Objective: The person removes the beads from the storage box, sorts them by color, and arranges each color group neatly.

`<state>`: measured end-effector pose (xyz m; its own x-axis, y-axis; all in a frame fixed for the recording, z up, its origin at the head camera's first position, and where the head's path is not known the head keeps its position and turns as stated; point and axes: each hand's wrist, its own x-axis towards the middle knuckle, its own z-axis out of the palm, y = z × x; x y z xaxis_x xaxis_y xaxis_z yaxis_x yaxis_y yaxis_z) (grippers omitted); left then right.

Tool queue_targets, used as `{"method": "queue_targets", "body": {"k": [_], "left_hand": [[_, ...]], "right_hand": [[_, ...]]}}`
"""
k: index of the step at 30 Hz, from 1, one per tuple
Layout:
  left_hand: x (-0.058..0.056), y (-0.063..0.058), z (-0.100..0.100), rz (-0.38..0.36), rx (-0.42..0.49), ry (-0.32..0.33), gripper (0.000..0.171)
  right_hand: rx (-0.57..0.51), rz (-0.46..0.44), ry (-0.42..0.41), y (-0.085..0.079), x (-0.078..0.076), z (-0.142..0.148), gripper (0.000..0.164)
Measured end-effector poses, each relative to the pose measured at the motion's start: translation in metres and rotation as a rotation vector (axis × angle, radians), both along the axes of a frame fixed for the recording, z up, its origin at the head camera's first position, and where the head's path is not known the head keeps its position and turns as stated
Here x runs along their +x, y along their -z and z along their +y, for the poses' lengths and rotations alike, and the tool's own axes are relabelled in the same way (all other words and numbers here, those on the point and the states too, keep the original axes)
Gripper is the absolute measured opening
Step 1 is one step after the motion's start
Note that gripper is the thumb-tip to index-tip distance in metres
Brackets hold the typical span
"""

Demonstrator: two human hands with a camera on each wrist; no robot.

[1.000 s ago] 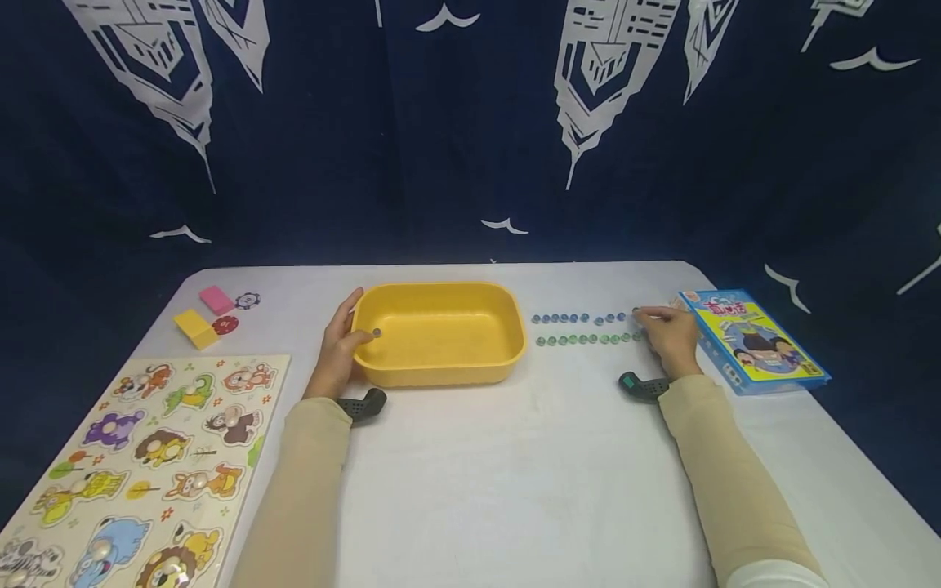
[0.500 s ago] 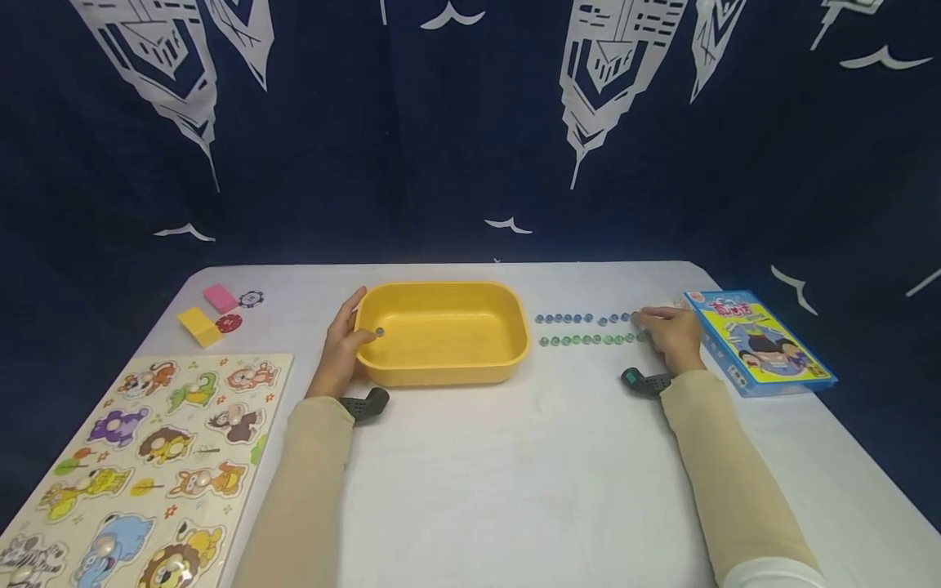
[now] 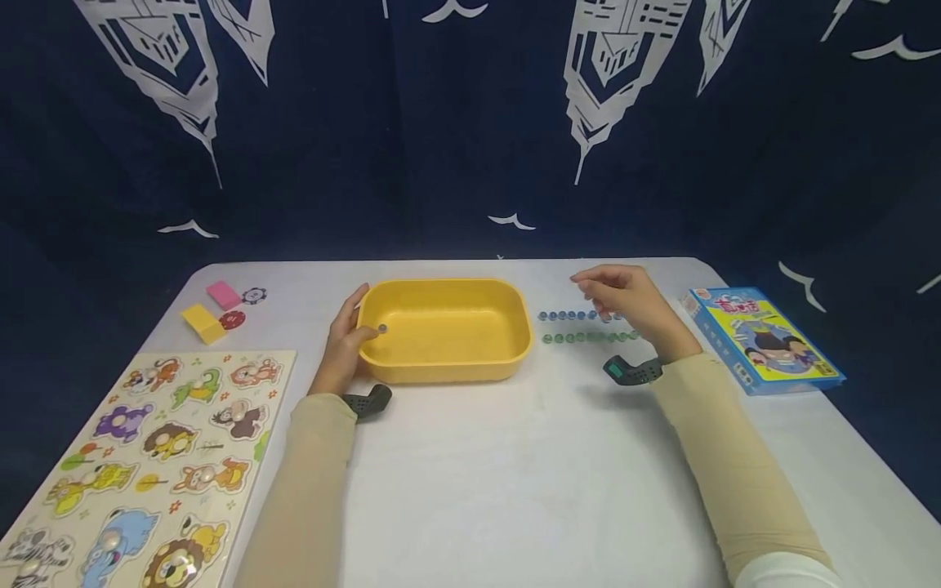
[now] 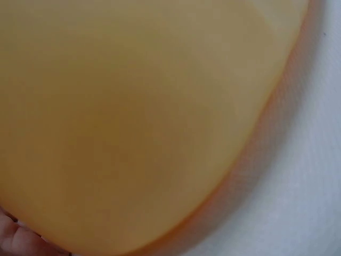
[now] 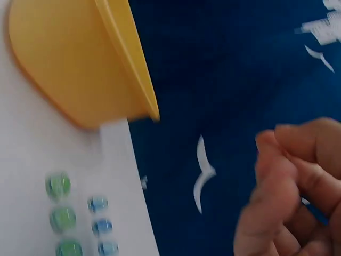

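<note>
My left hand [image 3: 343, 339] grips the left end of a yellow plastic tray [image 3: 445, 376], thumb over the rim and reaching inside. A small dark marble [image 3: 382, 328] lies in the tray by the thumb tip. My right hand [image 3: 632, 304] is raised above two rows of glass marbles, a blue row [image 3: 562, 316] behind a green row [image 3: 569, 337]. In the right wrist view its thumb and forefinger tips meet; whether anything sits between them is hidden. The hand covers the right end of the blue row in the head view.
A blue and yellow game box [image 3: 766, 339] lies at the right. An animal puzzle board [image 3: 165, 457] fills the left front. Behind it are a pink block [image 3: 224, 296], a yellow block [image 3: 203, 324], a red chip [image 3: 232, 319] and a black-and-white chip [image 3: 254, 296].
My right hand has lifted from the right end of the marble rows and moved left above them. The left hand keeps its hold on the tray. The view has shifted slightly.
</note>
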<state>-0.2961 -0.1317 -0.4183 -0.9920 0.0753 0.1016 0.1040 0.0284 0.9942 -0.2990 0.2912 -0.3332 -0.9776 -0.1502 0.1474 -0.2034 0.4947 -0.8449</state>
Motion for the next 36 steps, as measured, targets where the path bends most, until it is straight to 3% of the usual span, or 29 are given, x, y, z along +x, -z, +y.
{"method": "queue_targets", "body": {"k": [5,8,13,17,22,27,32,36], "left_hand": [[-0.001,0.001,0.0,0.0,-0.002,-0.002,0.082],[-0.002,0.002,0.0,0.002,-0.006,-0.004,0.082],[-0.003,0.003,-0.001,0.01,-0.02,-0.01,0.082],[-0.003,0.002,-0.001,0.01,-0.019,-0.009,0.082],[-0.002,0.002,-0.001,0.017,-0.006,-0.006,0.082],[-0.002,0.001,-0.001,0.019,-0.006,-0.006,0.082],[-0.002,0.001,-0.001,0.015,-0.006,-0.008,0.082],[-0.003,0.002,-0.001,0.012,-0.019,-0.011,0.083]], "right_hand": [[0.048,-0.073,-0.321,-0.006,-0.007,-0.036,0.029],[0.09,-0.063,-0.494,-0.006,-0.011,-0.057,0.025],[0.325,-0.015,-0.703,-0.008,-0.015,-0.091,0.019],[0.548,-0.003,-0.819,-0.009,-0.015,-0.113,0.019],[0.769,0.035,-0.884,-0.007,-0.016,-0.13,0.026],[0.905,0.002,-0.852,-0.004,-0.018,-0.138,0.032],[0.96,-0.018,-0.825,0.001,-0.02,-0.141,0.033],[0.933,-0.048,-0.861,0.002,-0.021,-0.143,0.032]]}}
